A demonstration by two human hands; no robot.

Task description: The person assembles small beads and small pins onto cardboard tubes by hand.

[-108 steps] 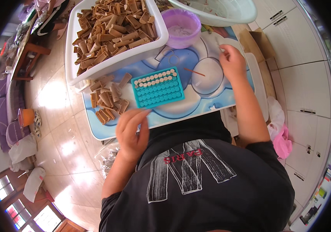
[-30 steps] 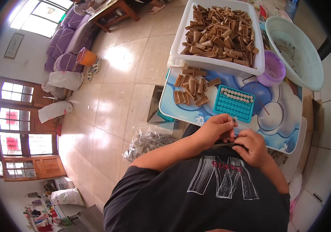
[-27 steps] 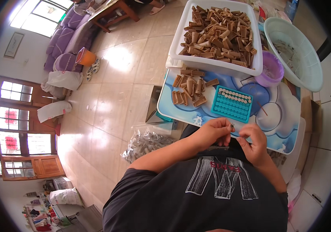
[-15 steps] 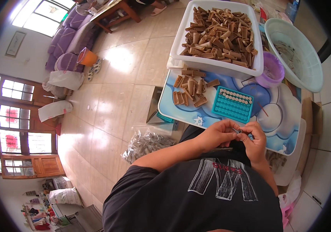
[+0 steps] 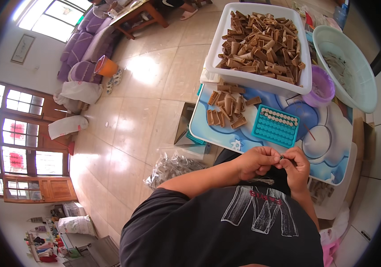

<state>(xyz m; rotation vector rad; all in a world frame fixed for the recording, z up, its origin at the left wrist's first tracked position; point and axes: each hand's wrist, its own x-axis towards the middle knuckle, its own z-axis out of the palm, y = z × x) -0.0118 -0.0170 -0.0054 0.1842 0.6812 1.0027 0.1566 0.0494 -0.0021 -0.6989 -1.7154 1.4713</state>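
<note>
Close together at the near edge of the table, my left hand [image 5: 260, 162] and my right hand [image 5: 297, 168] meet at the fingertips. Both pinch a small dark object [image 5: 281, 157] whose kind is too small to make out. Just beyond them lies a teal tray [image 5: 273, 133] with rows of round hollows. Small pale round pieces [image 5: 279, 117] fill its far rows; the nearer hollows show bare teal. To the left of the tray, a loose heap of brown trough-shaped pieces [image 5: 228, 104] rests on the blue patterned table [image 5: 212, 131].
A large white tub [image 5: 252, 78] heaped with similar brown pieces stands at the far side. Right of it are a purple bowl [image 5: 323, 100] and a pale green basin [image 5: 358, 98]. Left of my legs, a clear plastic bag [image 5: 172, 169] of greyish things lies on the floor.
My fingers have shifted round the small dark object, and the right fingers look more closed. The whole view has moved slightly; the tray and heap look the same.
</note>
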